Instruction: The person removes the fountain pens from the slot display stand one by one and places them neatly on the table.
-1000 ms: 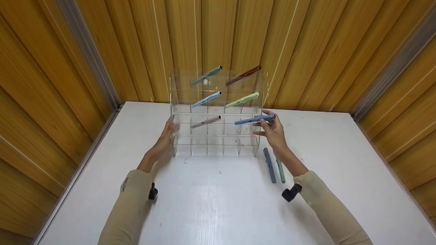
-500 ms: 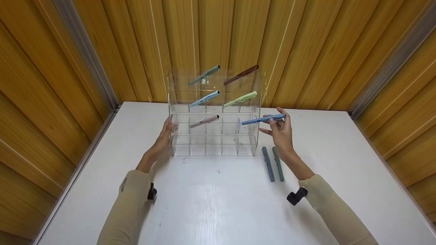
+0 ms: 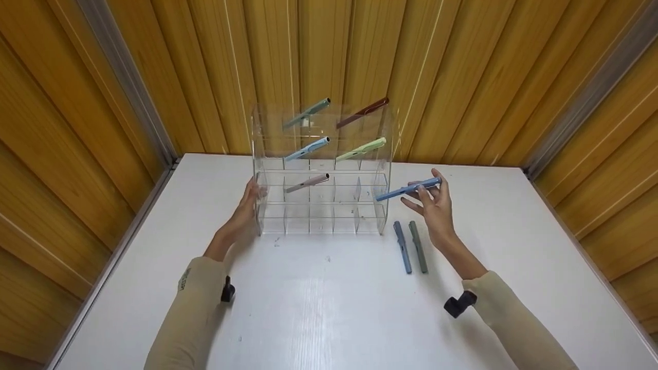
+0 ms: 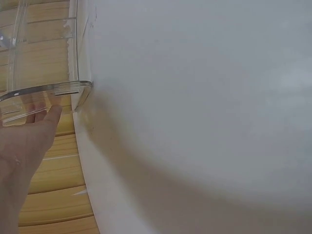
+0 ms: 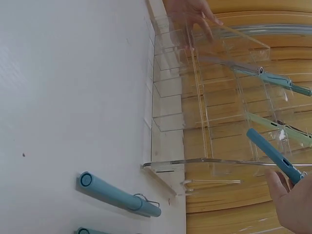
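A clear acrylic pen rack [image 3: 322,226] stands upright on the white table. My left hand [image 3: 245,205] rests on its left side, fingers laid against the panel; they show through the clear plastic in the left wrist view. At the rack's right side, my right hand [image 3: 436,210] pinches a blue pen [image 3: 407,189] between thumb and fingers. This pen tilts, with its lower end in front of the rack's right edge. Slanted in the rack are a teal pen [image 3: 307,113], a dark red pen [image 3: 363,112], a light blue pen [image 3: 307,148], a light green pen [image 3: 362,149] and a pinkish-grey pen [image 3: 307,183].
A blue-grey pen [image 3: 403,247] and a green pen [image 3: 418,247] lie side by side on the white table [image 3: 308,308], right of the rack's front corner. Yellow wood-look panels [image 3: 329,51] close off the back and sides.
My right hand has drawn back to the right, taking the blue pen away from the rack's right column. The left hand keeps its place on the rack.
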### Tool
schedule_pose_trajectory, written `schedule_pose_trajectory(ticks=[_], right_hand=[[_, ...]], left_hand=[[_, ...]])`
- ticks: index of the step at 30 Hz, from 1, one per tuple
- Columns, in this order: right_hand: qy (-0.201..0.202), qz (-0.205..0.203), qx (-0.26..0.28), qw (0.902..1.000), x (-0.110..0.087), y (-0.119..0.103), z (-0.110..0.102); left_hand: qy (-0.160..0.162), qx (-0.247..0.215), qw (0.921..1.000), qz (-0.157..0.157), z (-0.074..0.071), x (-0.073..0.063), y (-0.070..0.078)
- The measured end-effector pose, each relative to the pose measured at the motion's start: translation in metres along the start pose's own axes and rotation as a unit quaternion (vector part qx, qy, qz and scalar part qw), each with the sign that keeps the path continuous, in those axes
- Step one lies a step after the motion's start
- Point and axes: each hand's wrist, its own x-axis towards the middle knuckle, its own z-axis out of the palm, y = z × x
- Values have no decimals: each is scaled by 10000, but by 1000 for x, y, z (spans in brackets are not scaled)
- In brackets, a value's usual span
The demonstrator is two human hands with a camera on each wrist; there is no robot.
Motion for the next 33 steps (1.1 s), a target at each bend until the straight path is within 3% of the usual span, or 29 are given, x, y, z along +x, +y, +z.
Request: schedule_pose_trajectory(ticks=[9, 18, 27, 33], right_hand=[[139, 473, -156, 9987, -3, 0, -22], [259, 1115, -1064, 9877, -5, 4, -47], [-23, 1032, -1531, 9828, -6, 8, -61], [-240, 981, -1693, 9804, -5, 14, -70]], left_hand=[[12, -12, 10000, 5, -1, 1, -1], [-13, -62, 10000, 47, -1, 0, -3], [-43, -116, 9999, 50, -1, 2, -4], [43, 106, 9999, -46, -2, 1, -3]])
